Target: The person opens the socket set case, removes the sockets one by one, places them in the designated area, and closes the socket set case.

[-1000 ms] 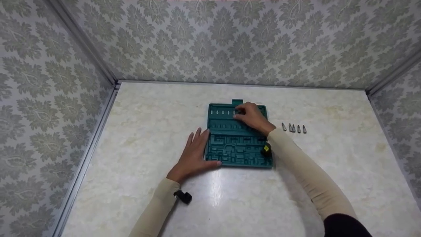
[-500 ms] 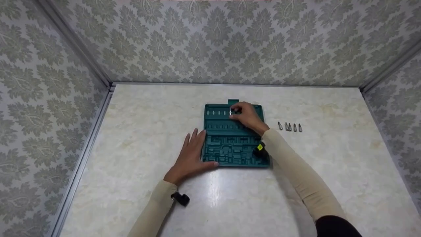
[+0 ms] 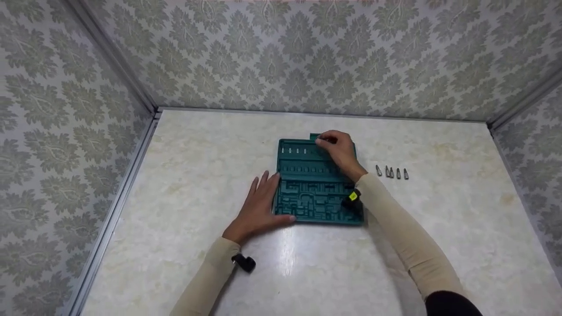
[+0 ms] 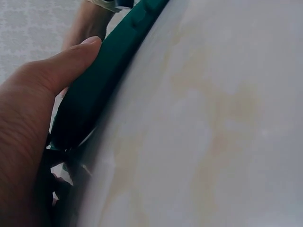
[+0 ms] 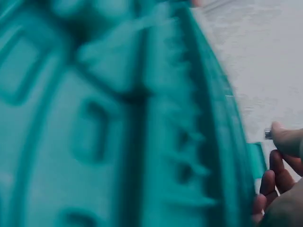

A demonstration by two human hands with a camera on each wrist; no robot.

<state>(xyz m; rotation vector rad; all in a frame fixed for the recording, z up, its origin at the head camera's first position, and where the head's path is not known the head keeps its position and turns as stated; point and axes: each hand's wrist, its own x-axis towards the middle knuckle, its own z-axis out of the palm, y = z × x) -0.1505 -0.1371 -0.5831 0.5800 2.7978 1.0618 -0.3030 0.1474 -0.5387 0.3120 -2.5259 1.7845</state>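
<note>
A green tool case [image 3: 292,199] lies open on the table, its lower half full of moulded recesses. My left hand [image 3: 257,210] rests at its near left corner, fingers straight along the left side and thumb on the front edge. In the left wrist view that thumb [image 4: 78,59] lies against the case wall. My right hand [image 3: 341,147] is over the far part of the case, near the latch tab [image 3: 314,136]. It pinches a small metal screwdriver bit [image 5: 268,135], mostly hidden by the fingers. Several bits [image 3: 290,150] stand in the top row, left of that hand.
Several loose bits [image 3: 398,173] lie on the table [image 3: 197,158] right of the case. Patterned walls [image 3: 298,57] enclose the table at the back and sides. My right forearm [image 3: 404,228] passes over the case's right edge.
My right hand has drawn a bit out of the top row and moved slightly away from the row, toward the latch tab. The left hand stays on the case.
</note>
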